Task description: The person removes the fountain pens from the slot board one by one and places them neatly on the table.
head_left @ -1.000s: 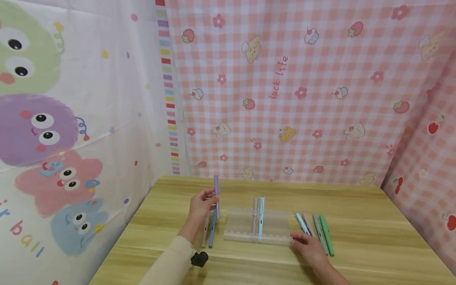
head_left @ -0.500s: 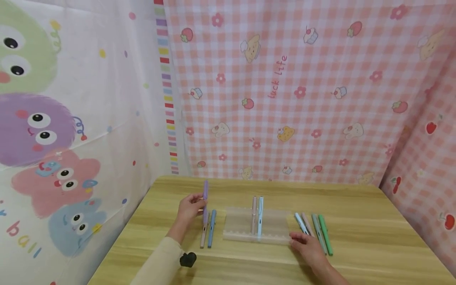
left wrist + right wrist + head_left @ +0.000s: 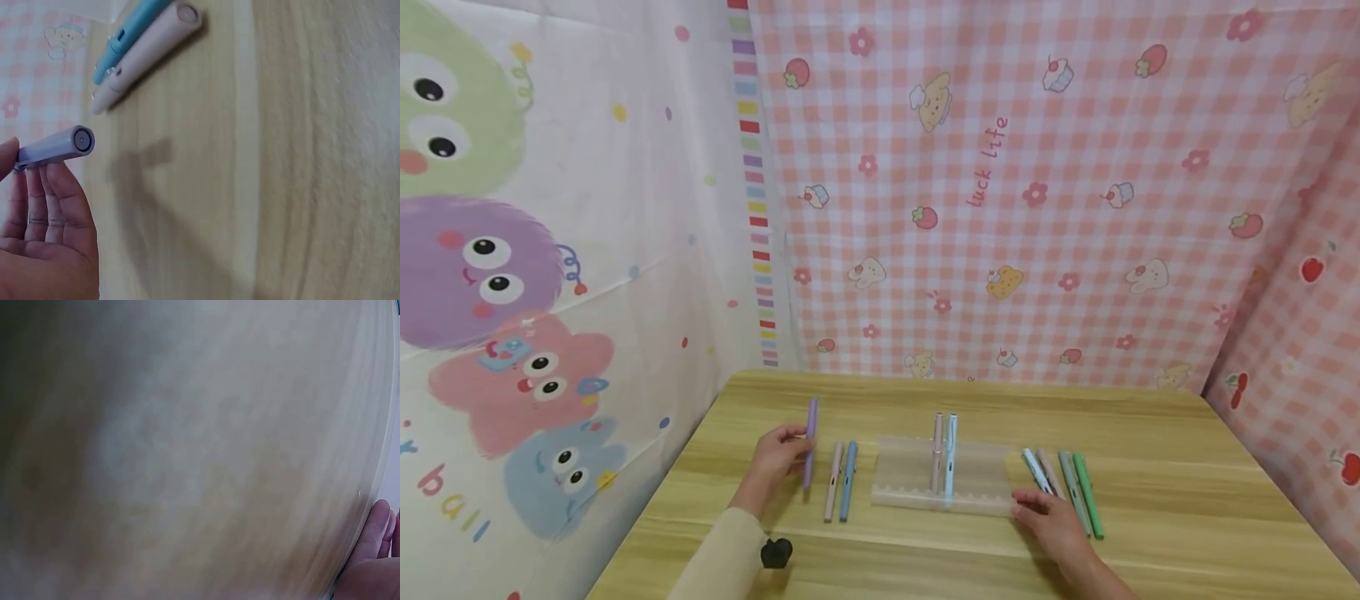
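My left hand (image 3: 777,457) pinches a purple pen (image 3: 810,442) between thumb and fingers. The pen is raised above the table, tilted, its round end towards the camera in the left wrist view. Just right of it lie a pinkish-beige pen (image 3: 833,483) and a blue pen (image 3: 847,483), side by side. A clear pen rack (image 3: 895,498) with a notched front ridge stands in the middle. On it rest a dusty-pink pen (image 3: 937,454) and a light-blue pen (image 3: 951,458). My right hand (image 3: 1052,525) rests with its fingertips at the rack's right end.
Several more pens lie right of the rack, among them a grey-green pen (image 3: 1073,492) and a green pen (image 3: 1087,496), partly behind the right hand. The wooden table (image 3: 910,558) meets a pink checked curtain (image 3: 1000,250) at the back. A white printed curtain (image 3: 647,333) hangs left.
My left hand has carried the purple pen left and lower, from above the two left pens to beside them. The right hand stays at the rack's end.
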Demonstrator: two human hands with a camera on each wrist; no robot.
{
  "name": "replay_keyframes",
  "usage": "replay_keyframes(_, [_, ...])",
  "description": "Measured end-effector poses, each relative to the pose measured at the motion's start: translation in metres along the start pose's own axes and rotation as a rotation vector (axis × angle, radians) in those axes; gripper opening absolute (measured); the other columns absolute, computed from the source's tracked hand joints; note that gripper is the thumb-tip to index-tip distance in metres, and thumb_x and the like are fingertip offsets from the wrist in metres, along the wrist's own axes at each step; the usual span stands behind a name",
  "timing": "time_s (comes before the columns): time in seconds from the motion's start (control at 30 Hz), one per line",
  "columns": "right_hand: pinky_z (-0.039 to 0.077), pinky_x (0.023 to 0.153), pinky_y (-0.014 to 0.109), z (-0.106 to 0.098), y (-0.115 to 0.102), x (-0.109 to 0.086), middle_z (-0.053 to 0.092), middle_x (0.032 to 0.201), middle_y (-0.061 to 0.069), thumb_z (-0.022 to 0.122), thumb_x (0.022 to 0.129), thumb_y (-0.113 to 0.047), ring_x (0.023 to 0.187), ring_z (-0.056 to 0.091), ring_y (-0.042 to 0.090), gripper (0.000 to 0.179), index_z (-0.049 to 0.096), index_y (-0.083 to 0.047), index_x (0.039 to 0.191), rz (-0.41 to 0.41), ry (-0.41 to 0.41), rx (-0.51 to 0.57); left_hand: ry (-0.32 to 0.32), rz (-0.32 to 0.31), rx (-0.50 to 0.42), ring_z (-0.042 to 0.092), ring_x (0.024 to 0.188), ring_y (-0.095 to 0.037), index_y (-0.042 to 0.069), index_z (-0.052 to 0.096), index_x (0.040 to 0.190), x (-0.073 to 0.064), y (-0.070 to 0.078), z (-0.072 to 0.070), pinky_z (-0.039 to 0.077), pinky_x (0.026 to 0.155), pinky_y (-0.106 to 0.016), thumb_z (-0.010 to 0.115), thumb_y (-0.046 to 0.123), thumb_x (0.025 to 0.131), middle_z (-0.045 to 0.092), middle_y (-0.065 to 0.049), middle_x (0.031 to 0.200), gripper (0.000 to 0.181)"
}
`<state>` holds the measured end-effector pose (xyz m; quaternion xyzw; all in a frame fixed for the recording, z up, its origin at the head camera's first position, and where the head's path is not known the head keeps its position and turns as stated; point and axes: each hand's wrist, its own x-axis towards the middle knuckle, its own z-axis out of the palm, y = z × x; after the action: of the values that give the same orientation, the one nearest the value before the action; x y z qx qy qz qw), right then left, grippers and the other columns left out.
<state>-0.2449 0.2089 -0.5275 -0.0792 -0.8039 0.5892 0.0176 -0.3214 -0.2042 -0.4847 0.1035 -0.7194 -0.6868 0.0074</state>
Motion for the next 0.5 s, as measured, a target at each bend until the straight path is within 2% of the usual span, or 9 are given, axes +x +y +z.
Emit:
replay_keyframes(0.23, [0.051, 0.070, 0.020, 0.001, 0.000, 0.001, 0.070, 0.101, 0.013, 0.067, 0.090, 0.003, 0.085, 0.060, 0.011, 0.025, 0.065, 0.014, 0.112, 0.005, -0.003, 0.001, -0.025, -0.032, 0.076, 0.061, 0.075, -0.017, -0.006, 0.060, 0.118, -0.003, -0.008, -0.008, 0.052, 0.066, -0.032, 0.067, 0.001, 0.089, 0.066, -0.014, 0.094, 0.031])
replay_keyframes(0.37, [0.051, 0.070, 0.021, 0.000, -0.001, 0.000, 0.069, 0.102, 0.012, 0.066, 0.091, 0.002, 0.087, 0.059, 0.012, 0.024, 0.065, 0.013, 0.113, 0.012, -0.007, -0.006, -0.046, -0.043, 0.125, 0.061, 0.074, -0.017, -0.007, 0.062, 0.115, -0.005, -0.012, -0.010, 0.053, 0.065, -0.032, 0.070, 0.002, 0.087, 0.067, -0.013, 0.090, 0.031])
replay_keyframes(0.5, [0.051, 0.070, 0.020, 0.000, -0.001, -0.001, 0.069, 0.102, 0.012, 0.066, 0.091, 0.001, 0.088, 0.059, 0.012, 0.024, 0.066, 0.013, 0.112, 0.010, -0.008, -0.009, -0.058, -0.072, 0.124, 0.061, 0.074, -0.019, -0.007, 0.062, 0.114, -0.007, -0.015, -0.010, 0.054, 0.063, -0.032, 0.071, 0.001, 0.086, 0.066, -0.010, 0.087, 0.031])
